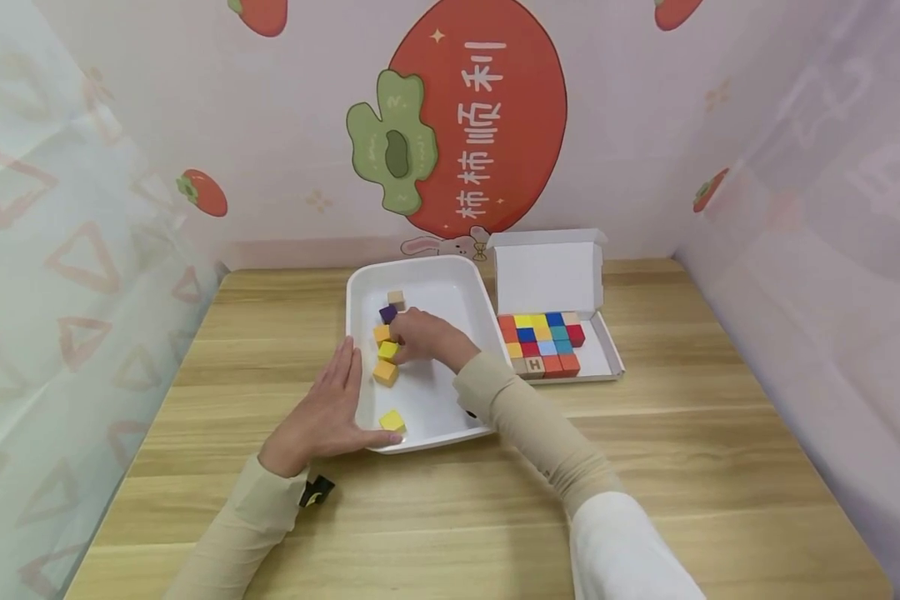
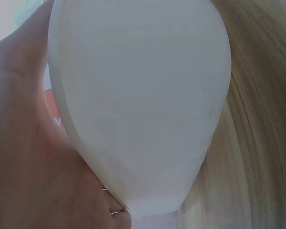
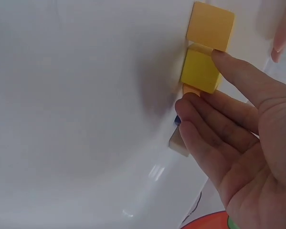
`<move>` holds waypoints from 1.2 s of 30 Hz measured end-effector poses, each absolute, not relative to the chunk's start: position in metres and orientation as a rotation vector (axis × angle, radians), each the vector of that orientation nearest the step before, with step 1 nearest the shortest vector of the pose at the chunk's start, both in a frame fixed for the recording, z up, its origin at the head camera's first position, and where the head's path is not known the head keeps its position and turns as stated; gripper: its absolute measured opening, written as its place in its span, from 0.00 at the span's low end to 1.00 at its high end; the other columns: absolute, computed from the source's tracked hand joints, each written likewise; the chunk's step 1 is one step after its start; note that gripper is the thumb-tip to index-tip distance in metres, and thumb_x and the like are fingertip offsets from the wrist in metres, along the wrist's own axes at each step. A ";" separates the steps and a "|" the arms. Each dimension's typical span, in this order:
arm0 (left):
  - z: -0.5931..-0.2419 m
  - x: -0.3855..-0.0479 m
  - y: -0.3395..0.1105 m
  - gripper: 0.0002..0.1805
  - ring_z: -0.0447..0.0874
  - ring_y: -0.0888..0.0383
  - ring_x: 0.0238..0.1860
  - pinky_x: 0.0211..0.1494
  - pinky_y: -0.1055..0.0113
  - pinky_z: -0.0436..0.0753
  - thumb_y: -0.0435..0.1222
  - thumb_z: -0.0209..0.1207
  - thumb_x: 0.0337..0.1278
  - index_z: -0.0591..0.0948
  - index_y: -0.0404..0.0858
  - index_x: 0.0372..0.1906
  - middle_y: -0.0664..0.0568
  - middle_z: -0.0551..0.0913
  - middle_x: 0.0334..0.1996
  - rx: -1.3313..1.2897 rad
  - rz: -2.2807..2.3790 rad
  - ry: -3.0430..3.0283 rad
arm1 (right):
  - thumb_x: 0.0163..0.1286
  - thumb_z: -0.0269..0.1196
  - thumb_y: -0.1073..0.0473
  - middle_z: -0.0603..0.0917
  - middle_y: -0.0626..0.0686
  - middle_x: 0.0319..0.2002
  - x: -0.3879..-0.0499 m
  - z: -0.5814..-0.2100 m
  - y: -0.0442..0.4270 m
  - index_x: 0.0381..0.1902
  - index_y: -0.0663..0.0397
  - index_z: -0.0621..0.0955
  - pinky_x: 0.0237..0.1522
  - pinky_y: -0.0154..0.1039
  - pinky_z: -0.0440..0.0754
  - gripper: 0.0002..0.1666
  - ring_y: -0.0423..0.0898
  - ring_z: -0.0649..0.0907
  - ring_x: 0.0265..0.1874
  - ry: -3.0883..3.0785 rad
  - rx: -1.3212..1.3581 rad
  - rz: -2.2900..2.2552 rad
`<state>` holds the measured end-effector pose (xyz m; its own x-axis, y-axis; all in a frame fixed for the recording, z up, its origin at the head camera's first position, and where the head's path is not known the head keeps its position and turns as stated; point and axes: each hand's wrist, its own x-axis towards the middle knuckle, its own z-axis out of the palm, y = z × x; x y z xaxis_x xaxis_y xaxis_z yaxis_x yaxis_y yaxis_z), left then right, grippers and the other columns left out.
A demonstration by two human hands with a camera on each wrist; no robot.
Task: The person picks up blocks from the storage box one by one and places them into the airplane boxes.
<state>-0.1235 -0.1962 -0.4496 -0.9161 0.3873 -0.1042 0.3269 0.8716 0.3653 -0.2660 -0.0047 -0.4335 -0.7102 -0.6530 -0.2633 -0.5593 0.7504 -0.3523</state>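
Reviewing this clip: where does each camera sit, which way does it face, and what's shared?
Head: on the head, looking forward and down at the white tray and wooden table; left hand and right hand show.
Left wrist: looks close up at the tray's outer wall; the left hand shows along the left side.
Right wrist: looks into the tray at a yellow block and its neighbours; the right hand shows at right.
Shared: head and right wrist both show the right hand at that block.
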 end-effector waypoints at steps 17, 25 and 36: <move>-0.450 -0.121 -0.198 0.83 0.32 0.37 0.88 0.88 0.40 0.48 0.79 0.64 0.43 0.40 0.24 0.83 0.33 0.30 0.86 0.538 0.520 2.876 | 0.70 0.73 0.55 0.90 0.49 0.43 -0.261 -0.385 0.033 0.53 0.52 0.90 0.50 0.34 0.87 0.15 0.46 0.84 0.41 2.679 -0.875 -0.546; -0.446 -0.123 -0.199 0.82 0.33 0.36 0.88 0.88 0.39 0.50 0.79 0.65 0.43 0.41 0.24 0.84 0.32 0.30 0.86 0.539 0.523 2.890 | 0.70 0.74 0.55 0.91 0.53 0.47 -0.245 -0.369 0.094 0.54 0.58 0.89 0.56 0.40 0.88 0.19 0.48 0.87 0.45 2.768 -0.641 -0.703; -0.449 -0.121 -0.199 0.82 0.34 0.36 0.88 0.88 0.39 0.48 0.78 0.65 0.43 0.41 0.24 0.83 0.32 0.31 0.86 0.552 0.549 2.877 | 0.72 0.71 0.56 0.90 0.64 0.49 -0.205 -0.386 0.216 0.55 0.66 0.86 0.50 0.51 0.92 0.21 0.56 0.89 0.45 2.906 -0.239 -0.871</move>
<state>-0.1213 -0.1985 -0.4487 -0.9190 0.3845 -0.0871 0.3254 0.8645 0.3832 -0.2049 0.2165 -0.3861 -0.9828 -0.1780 -0.0490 -0.1217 0.8241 -0.5533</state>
